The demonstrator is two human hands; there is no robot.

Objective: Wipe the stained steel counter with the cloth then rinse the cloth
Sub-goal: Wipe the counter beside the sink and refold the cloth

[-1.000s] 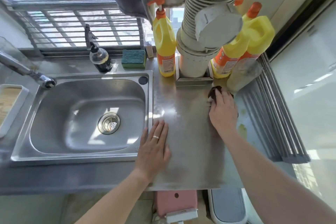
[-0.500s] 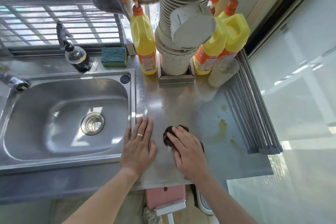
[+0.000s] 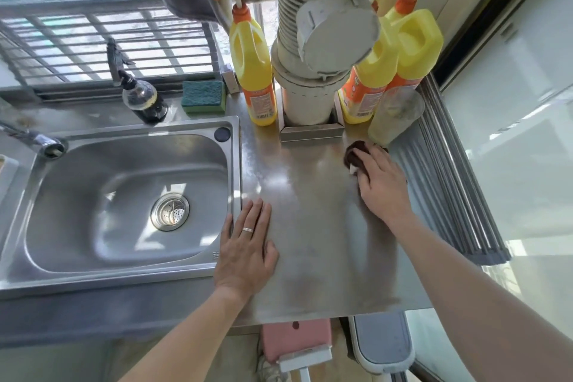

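Observation:
A dark brown cloth (image 3: 355, 154) lies bunched on the steel counter (image 3: 313, 226) at its far right, just in front of a cloudy plastic cup (image 3: 393, 116). My right hand (image 3: 383, 184) presses down on the cloth and covers most of it. My left hand (image 3: 246, 246) rests flat on the counter beside the sink's right rim, fingers together, a ring on one finger, holding nothing. The steel sink (image 3: 93, 245) fills the left, with a drain strainer (image 3: 170, 213) in its bowl and the tap (image 3: 46, 146) at its far left.
Yellow detergent bottles (image 3: 252, 71) (image 3: 412, 49) flank a white ribbed pipe (image 3: 313, 49) at the back. A green sponge (image 3: 203, 96) and a dark spray bottle (image 3: 142, 99) sit by the window. A rolled steel rack (image 3: 459, 183) edges the counter's right side.
My right hand slid the cloth from the counter's near middle out to the far right, by the cup. The yellowish stains seen on the right half a second ago are no longer visible. My left hand stayed put.

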